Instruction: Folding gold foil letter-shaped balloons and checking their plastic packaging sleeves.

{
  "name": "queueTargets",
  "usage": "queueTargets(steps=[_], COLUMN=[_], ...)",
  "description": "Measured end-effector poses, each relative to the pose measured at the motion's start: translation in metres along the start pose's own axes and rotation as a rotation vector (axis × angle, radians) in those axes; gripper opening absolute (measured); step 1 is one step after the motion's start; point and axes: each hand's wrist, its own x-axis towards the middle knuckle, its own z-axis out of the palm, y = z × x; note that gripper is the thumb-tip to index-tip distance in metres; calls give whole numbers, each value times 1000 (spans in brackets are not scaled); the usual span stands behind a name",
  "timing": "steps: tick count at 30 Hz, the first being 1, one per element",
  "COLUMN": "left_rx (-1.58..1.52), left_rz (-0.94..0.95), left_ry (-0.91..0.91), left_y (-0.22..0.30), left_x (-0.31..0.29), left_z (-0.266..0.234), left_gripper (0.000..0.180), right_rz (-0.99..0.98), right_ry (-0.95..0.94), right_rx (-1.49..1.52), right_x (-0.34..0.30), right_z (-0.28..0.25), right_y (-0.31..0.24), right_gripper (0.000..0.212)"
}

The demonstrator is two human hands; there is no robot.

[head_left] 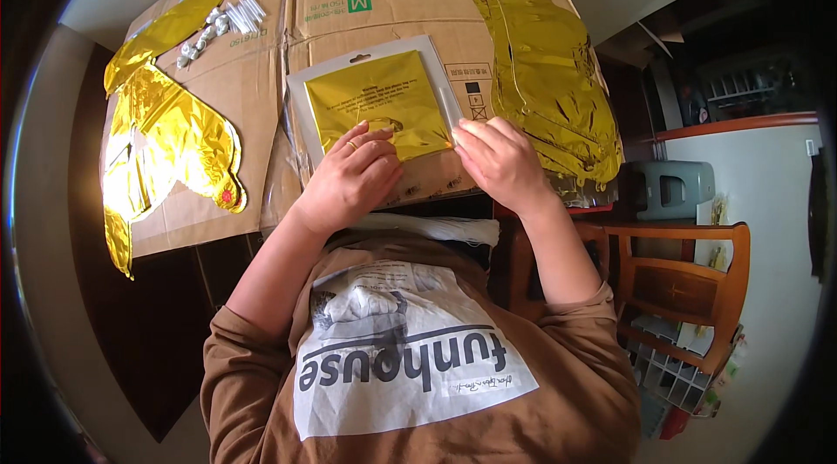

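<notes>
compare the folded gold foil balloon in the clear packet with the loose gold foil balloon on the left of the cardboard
The folded gold foil balloon in the clear packet is a flat, neat square; the loose gold foil balloon on the left lies spread out, crinkled and irregular. The packed one lies under both hands, left hand and right hand; the loose one lies untouched. Both are shiny gold foil on flattened cardboard.

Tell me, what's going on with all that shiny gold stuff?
A person is working with both hands on a flat clear packet holding folded gold foil, which lies on flattened cardboard. The left hand presses on the packet's lower edge, and the right hand pinches its lower right corner. More gold foil shapes lie unfolded on either side: one to the left and one to the right. Some small white sticks sit near the far left.
</notes>
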Motion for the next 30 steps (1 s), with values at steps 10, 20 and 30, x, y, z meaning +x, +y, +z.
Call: queueTargets(steps=[10,20,30], left_rx=[-1,-151,-211], left_rz=[80,176,157], left_ry=[-189,-310,-353], left_y=[12,-2,12], left_x=[30,38,32], left_z=[-18,23,20], left_gripper=[22,34,38], right_rz=[173,242,254], right_ry=[122,78,-58], right_rx=[46,163,195], right_x=[-30,-41,-40], right_z=[-14,-14,-28], right_y=[-22,-24,-27], right_gripper=[25,29,28])
